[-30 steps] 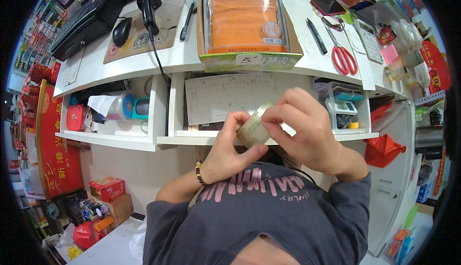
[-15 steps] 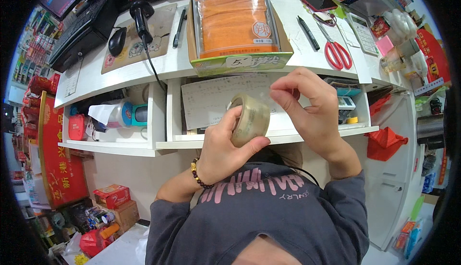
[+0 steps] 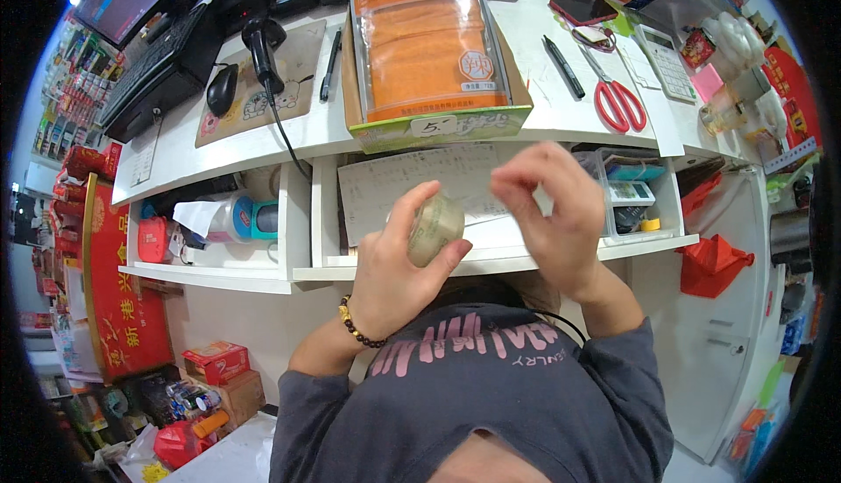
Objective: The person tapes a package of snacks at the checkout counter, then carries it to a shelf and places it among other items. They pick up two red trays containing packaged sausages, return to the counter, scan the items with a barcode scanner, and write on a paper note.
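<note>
A roll of clear, yellowish packing tape is gripped in my left hand, with the thumb on its near side and the fingers at its far side. A beaded bracelet circles that wrist. To the right of the roll, my right hand hangs over the drawer with thumb and fingertips pinched together. Whatever lies between those fingertips, perhaps transparent, I cannot make out. Both hands are above an open white drawer that holds a sheet of handwritten paper.
On the counter stands a box of orange snack packets. Red-handled scissors, a black marker and a calculator lie to its right. A barcode scanner and mouse are at left. Another open drawer juts out below them.
My left hand has turned the tape roll and shifted slightly left. The right hand stays pinched, moving slightly down and left. The whole view has shifted a little.
</note>
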Demonstrator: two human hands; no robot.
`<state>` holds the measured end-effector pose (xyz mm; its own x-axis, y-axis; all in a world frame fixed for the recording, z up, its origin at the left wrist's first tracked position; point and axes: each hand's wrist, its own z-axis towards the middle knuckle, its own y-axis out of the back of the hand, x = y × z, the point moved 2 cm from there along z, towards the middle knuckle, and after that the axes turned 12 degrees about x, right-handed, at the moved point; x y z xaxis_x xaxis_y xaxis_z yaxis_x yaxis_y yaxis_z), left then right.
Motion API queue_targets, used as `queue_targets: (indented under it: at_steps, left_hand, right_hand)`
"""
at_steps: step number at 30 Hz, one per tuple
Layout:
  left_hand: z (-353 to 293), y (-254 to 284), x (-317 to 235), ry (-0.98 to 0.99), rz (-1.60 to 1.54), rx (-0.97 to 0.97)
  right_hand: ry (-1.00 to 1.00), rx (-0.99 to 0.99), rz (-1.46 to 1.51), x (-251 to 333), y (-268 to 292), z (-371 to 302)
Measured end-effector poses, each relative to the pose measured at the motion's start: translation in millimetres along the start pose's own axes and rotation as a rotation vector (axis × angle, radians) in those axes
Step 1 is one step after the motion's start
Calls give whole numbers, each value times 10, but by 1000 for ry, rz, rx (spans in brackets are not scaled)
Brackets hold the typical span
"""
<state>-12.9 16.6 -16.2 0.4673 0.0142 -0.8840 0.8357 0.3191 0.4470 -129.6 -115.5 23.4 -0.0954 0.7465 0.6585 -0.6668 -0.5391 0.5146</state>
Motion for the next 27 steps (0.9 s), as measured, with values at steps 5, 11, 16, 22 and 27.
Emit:
queue_targets:
  at_steps: [5,11,16,22,27]
  left_hand:
    - [57,229,-39,-17,260,39]
    - [103,543,-16,-49,268,241]
    - [190,619,-139,-70,390,241]
    - [269,554,-274,-111,624,183]
    - [343,512,-234,-153,694,179]
  right_hand:
    - [-264,-41,403,-325,-158,-1]
    - [-358,-103,547,-548,-307,-43]
    - [-289,-144,473,-537,-369,-37]
    - [-235,-224,354,-532,-441,-48]
    - [-198,-287,272,-566,-504,-58]
